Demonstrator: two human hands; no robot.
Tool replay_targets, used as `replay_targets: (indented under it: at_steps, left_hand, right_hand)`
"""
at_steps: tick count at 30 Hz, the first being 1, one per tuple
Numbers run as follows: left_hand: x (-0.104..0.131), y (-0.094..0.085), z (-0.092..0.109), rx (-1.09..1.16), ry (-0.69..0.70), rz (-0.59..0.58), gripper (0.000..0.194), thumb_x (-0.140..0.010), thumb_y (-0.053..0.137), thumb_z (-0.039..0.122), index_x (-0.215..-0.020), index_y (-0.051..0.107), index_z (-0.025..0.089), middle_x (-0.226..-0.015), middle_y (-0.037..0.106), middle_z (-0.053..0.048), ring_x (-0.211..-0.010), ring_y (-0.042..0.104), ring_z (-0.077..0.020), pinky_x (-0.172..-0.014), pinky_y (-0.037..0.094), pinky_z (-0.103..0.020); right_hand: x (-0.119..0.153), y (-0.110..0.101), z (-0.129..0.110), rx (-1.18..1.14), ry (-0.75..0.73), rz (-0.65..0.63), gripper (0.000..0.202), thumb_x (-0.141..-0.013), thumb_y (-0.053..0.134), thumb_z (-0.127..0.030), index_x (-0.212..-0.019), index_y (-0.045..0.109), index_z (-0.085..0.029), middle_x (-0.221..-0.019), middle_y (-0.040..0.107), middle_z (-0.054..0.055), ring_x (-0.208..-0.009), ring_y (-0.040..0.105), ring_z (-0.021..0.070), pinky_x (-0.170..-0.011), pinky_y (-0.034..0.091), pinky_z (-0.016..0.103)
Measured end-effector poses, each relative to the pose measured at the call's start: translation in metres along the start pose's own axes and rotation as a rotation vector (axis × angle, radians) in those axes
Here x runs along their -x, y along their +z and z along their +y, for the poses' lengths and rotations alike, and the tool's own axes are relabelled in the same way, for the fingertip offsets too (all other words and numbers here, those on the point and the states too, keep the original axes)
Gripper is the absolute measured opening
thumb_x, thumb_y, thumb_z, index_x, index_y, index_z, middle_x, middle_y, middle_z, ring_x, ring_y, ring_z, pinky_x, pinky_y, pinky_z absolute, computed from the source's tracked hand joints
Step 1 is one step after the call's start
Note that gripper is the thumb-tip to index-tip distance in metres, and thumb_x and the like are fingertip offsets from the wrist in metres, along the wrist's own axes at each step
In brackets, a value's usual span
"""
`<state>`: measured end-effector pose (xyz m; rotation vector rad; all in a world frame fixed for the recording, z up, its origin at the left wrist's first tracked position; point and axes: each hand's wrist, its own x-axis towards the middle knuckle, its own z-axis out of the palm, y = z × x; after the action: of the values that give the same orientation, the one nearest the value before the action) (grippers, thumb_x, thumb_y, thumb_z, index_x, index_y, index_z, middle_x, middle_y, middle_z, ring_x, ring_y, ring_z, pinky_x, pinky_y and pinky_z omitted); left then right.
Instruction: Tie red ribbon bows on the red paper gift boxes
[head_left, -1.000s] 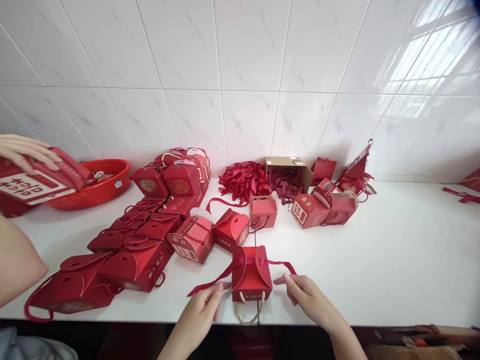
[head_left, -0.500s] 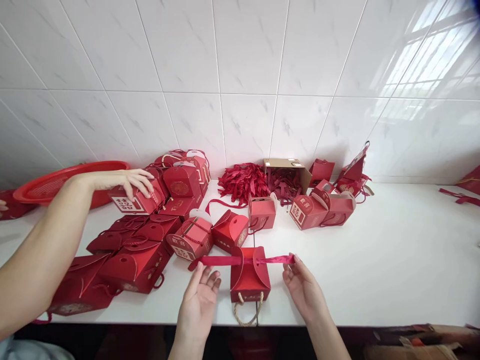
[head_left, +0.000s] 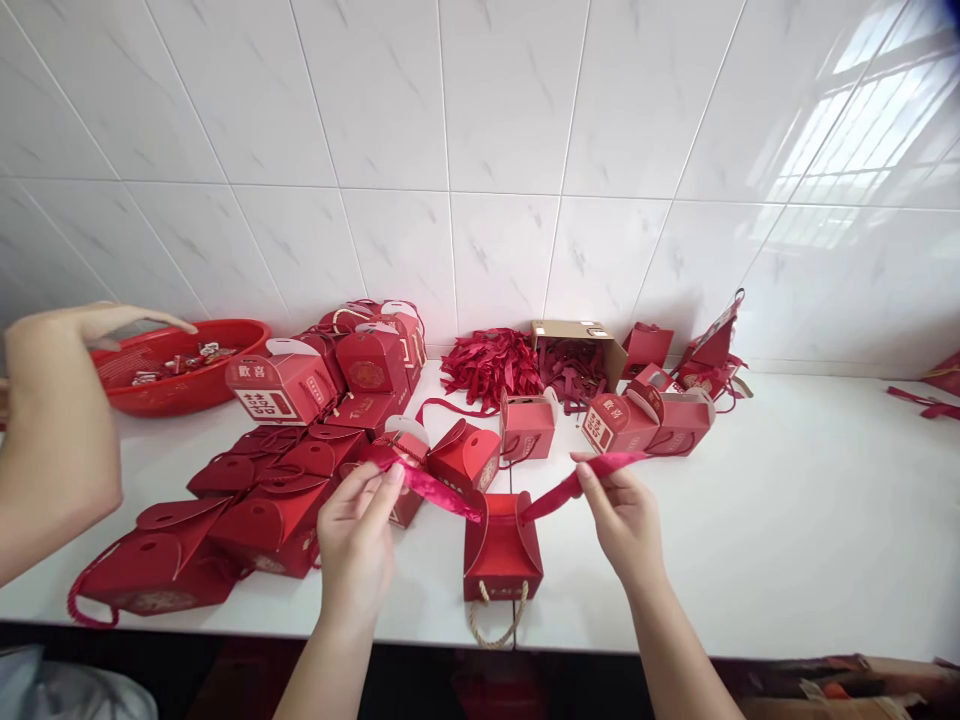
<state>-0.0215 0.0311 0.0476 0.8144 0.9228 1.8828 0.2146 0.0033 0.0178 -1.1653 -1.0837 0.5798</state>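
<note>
A small red gift box (head_left: 503, 555) with a beige rope handle (head_left: 491, 640) stands before me at the table's front edge. A dark pink ribbon (head_left: 439, 492) runs through the holes in its top flaps. My left hand (head_left: 364, 525) pinches one ribbon end, raised to the left of the box. On the other side, my right hand (head_left: 619, 510) grips the opposite end between thumb and fingers. Both ends slope upward from the box, which rests on the table. Just behind the left ribbon end are two more red boxes, one partly hidden by the hand.
Many red boxes (head_left: 277, 520) crowd the left, some stacked. A co-worker's arm (head_left: 64, 430) reaches over a red basin (head_left: 187, 390) holding small wrapped items. Behind lie a ribbon pile (head_left: 491, 365) and a cardboard carton (head_left: 611, 355) of ribbons. More boxes (head_left: 619, 425) stand right of centre.
Both my hands have risen, lifting the ribbon ends from nearly level to slanting upward. The co-worker's hand has left a stacked box and moved left over the basin.
</note>
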Motion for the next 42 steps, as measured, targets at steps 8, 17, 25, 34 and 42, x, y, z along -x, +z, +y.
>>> replay_targets:
  at_steps: [8, 17, 25, 34, 42]
  left_hand:
    - [-0.009, 0.030, 0.017, -0.034, 0.159, -0.154, 0.020, -0.062, 0.085, 0.025, -0.078, 0.074, 0.019, -0.073, 0.074, 0.002, -0.071, 0.066, -0.0080, -0.071, 0.052, -0.016]
    - [-0.009, 0.030, 0.013, -0.049, 0.082, -0.159, 0.022, -0.061, 0.085, 0.026, -0.078, 0.074, 0.019, -0.075, 0.074, 0.002, -0.073, 0.066, -0.0086, -0.072, 0.052, -0.016]
    - [-0.005, 0.041, 0.021, -0.058, 0.097, -0.418, 0.009, -0.078, 0.073, 0.027, -0.083, 0.068, 0.020, -0.075, 0.068, 0.001, -0.075, 0.064, -0.0130, -0.074, 0.051, -0.025]
    - [0.013, 0.048, 0.018, -0.489, 0.059, -0.679, 0.014, -0.079, 0.068, 0.033, -0.079, 0.069, 0.019, -0.067, 0.064, -0.001, -0.061, 0.058, -0.0145, -0.055, 0.047, -0.023]
    - [0.010, 0.045, 0.017, -0.662, 0.113, -0.759, 0.016, -0.083, 0.064, 0.035, -0.080, 0.069, 0.020, -0.072, 0.068, -0.003, -0.066, 0.063, -0.0172, -0.062, 0.050, -0.025]
  right_hand:
    - [-0.022, 0.007, -0.026, -0.009, -0.177, -0.080, 0.021, -0.086, 0.062, -0.033, -0.101, 0.069, -0.020, -0.081, 0.071, 0.004, -0.075, 0.066, 0.0166, -0.069, 0.054, 0.027]
    - [-0.023, 0.002, -0.031, -0.057, -0.140, -0.044, 0.021, -0.085, 0.064, -0.037, -0.095, 0.069, -0.020, -0.081, 0.073, 0.005, -0.077, 0.068, 0.0196, -0.072, 0.055, 0.031]
    - [-0.027, 0.014, -0.052, -0.266, -0.059, -0.174, 0.015, -0.087, 0.061, -0.033, -0.089, 0.067, -0.019, -0.073, 0.070, 0.002, -0.070, 0.067, 0.0157, -0.072, 0.055, 0.028]
    - [-0.019, 0.037, -0.059, -0.222, -0.075, -0.581, 0.024, -0.083, 0.063, -0.033, -0.101, 0.070, -0.018, -0.084, 0.065, 0.004, -0.073, 0.059, 0.0139, -0.065, 0.051, 0.026]
    - [-0.012, 0.040, -0.049, -0.204, -0.173, -0.492, 0.020, -0.087, 0.061, -0.037, -0.090, 0.071, -0.020, -0.086, 0.064, 0.005, -0.079, 0.059, 0.0170, -0.071, 0.051, 0.030]
